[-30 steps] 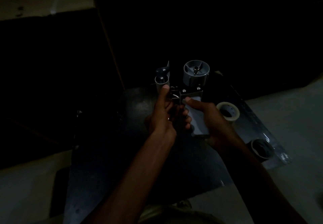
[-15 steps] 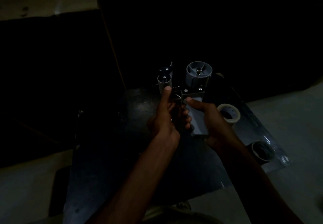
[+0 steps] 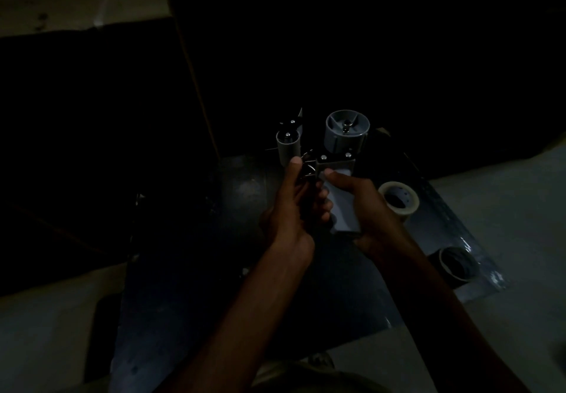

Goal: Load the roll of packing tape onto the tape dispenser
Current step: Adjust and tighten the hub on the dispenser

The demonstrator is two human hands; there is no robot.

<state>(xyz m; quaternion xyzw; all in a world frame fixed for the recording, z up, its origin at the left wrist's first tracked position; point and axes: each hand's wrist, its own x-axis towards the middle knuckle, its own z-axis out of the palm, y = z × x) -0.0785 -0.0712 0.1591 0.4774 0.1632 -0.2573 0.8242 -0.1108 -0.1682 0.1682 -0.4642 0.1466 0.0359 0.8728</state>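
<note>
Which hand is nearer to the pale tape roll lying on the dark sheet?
The right hand: it holds the dispenser handle just beside the pale tape roll. The left hand grips the dispenser's far side.

The scene is very dim, and most of the upper and left frame sinks into near-black with no detail. What light there is falls weakly from above and to the right, picking out the grey tape dispenser (image 3: pixel 333 147), the pale roll of packing tape (image 3: pixel 398 198) and the floor (image 3: pixel 505 209) at the right. Small glints sit on the dispenser's metal screws. A faint sheen marks the dark sheet (image 3: pixel 477 258) near its right edge. The forearms blur into shadow low in the frame, and fine detail is soft and noisy throughout.
</note>
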